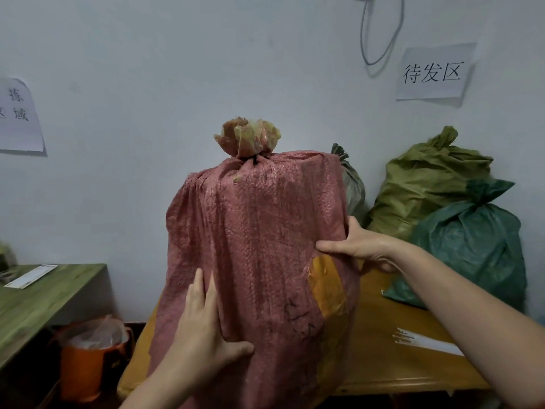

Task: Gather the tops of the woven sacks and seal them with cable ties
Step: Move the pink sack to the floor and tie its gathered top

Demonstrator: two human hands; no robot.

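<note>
Red woven plastic sack stands upright on the yellow-brown wooden table, just in front of me. Its puckered neck is gathered and cinched with a thin dark cable tie, so I judge this one sealed.

Left hand: flat on the lower front of the sack, fingers straight, thumb spread wide; it presses and holds nothing.

Right hand: on the sack's right edge, thumb laid straight across the front. The fingers pass round the side out of view, so I cannot tell whether they clasp cloth or only press.

Near the wall on the right sit an olive-green tied sack and a dark green tied sack. A bundle of white strips, probably spare ties, lies on the table well apart from the hands.

Risks, as I read them:
- The sack is tall and its base overhangs the table's near-left edge. With only flat palms on slick weave it could slide or topple toward the orange lined bin.
- Shifting it right could crowd the green sacks or sweep the white strips off.
- Lifting by the neck would load the tie; slack cloth there could pull through.
</note>
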